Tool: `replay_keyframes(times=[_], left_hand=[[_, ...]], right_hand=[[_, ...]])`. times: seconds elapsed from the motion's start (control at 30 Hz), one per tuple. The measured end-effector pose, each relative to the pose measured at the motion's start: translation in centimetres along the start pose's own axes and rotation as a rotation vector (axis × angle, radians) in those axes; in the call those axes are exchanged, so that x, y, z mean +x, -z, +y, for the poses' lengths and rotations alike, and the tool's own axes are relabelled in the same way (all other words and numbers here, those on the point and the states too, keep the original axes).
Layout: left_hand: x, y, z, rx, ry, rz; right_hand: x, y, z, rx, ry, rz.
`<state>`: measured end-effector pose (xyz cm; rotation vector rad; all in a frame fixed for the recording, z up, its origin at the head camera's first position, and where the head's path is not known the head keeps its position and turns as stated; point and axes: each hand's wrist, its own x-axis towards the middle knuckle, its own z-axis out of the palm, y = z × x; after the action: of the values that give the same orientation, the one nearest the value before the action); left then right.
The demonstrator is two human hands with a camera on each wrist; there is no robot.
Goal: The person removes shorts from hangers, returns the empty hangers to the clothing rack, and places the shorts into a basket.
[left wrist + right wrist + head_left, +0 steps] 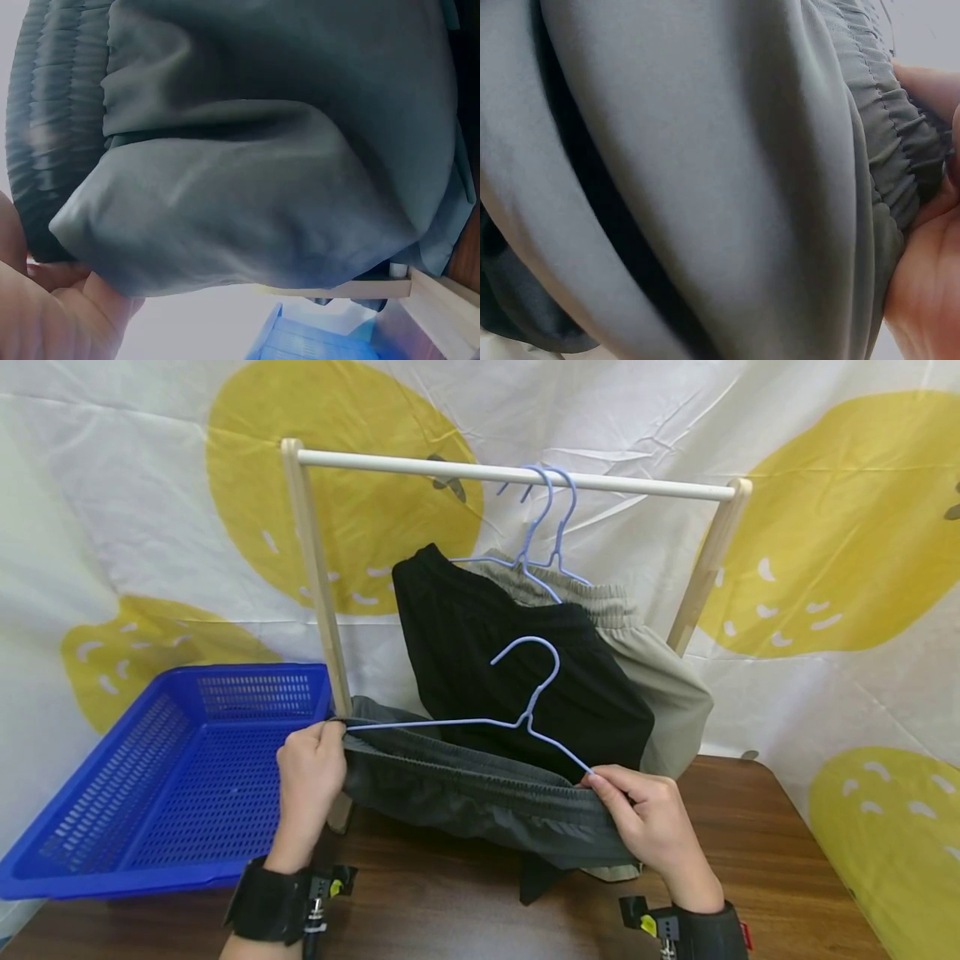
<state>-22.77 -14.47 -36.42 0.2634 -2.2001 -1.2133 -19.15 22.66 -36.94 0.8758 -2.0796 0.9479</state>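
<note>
Dark grey shorts with a gathered elastic waistband are stretched sideways between both hands. A light-blue wire hanger lies along the waistband opening, its hook pointing up. At the left end, my left hand grips the waistband together with the hanger's tip. My right hand pinches the other end of the waistband and hanger, thumb on top. In the left wrist view, the grey cloth hides most of the scene. The right wrist view shows fingers around the gathered waistband.
Behind stands a rack with a white rail and wooden posts. Black shorts and beige shorts hang there on blue hangers. A blue perforated basket is at the left on the brown table.
</note>
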Motion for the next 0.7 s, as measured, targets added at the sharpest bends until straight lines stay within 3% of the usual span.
replay_keyframes(times=[0.17,0.23,0.47,0.7], left_hand=[[0.1,0.17,0.0,-0.057,0.056,-0.026],[0.13,0.19,0.02,-0.117,0.098,-0.038],[0.28,-0.01,0.03,-0.537,0.285,-0.134],[0.36,0.02,0.2,-0.704,0.347,-0.178]], right_hand=[[-0.02,-0.02,-0.07,0.006,-0.007,-0.001],[-0.02,-0.04,-0.08,0.006,-0.01,-0.001],[-0.05,-0.09,-0.13,0.008,-0.025,0.009],[-0.03,-0.1,-0.21,0.013,-0.044,0.015]])
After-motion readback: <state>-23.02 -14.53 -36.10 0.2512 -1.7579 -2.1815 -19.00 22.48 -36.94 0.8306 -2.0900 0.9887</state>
